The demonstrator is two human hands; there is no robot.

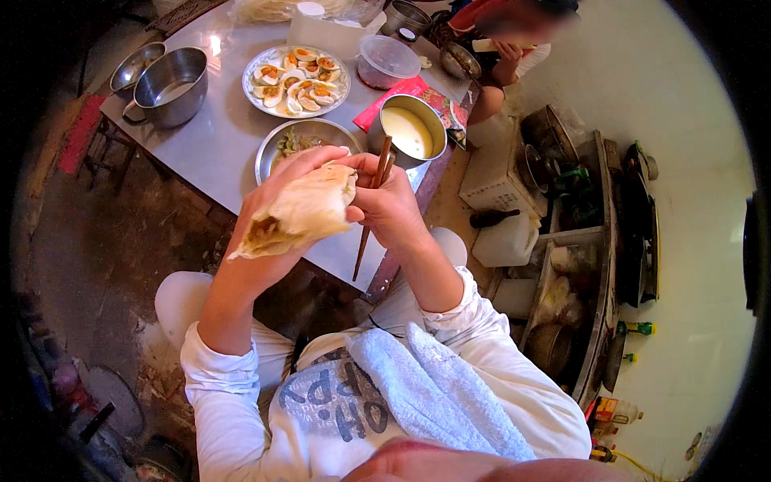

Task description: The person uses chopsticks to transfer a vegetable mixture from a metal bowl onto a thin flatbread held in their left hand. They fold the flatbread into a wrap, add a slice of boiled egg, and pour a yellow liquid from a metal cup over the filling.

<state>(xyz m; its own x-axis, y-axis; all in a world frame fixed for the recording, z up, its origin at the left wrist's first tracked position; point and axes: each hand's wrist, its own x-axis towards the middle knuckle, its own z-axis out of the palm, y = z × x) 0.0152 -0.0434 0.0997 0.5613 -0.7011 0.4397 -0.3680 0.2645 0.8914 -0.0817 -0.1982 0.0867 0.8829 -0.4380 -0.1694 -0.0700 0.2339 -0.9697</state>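
Flatbread held open above the worktop edge

The left hand (277,181) cups a folded flatbread (301,210) from behind and beneath, fingers curled over its upper rim and closed on it. The right hand (389,205) sits just beside the flatbread on its right, thumb touching the bread's upper right corner, while the fingers are closed around a pair of brown chopsticks (371,210). The chopsticks stand nearly upright, tilted a little, their upper ends above the fist and their lower ends hanging below it, to the right of the flatbread. The two hands are close together, meeting at the bread's top edge.

The flatbread is pale cream with faint tan patches, soft and floppy, folded into a pocket that tapers to a point at its lower left. At that low end the fold gapes and shows a brownish filling inside.

Straight behind the flatbread lies a shallow metal dish (309,138) with greenish food in it, partly hidden by the left hand. To the right of the flatbread and further back stands a metal pot (409,128) of pale yellow liquid. Further behind the flatbread is a patterned plate (295,80) of halved eggs, and far to its left rear a large steel pot (170,87). All these rest on the grey worktop (213,149), whose near edge passes below the flatbread. A pale towel (430,386) lies on the person's lap, well below the flatbread
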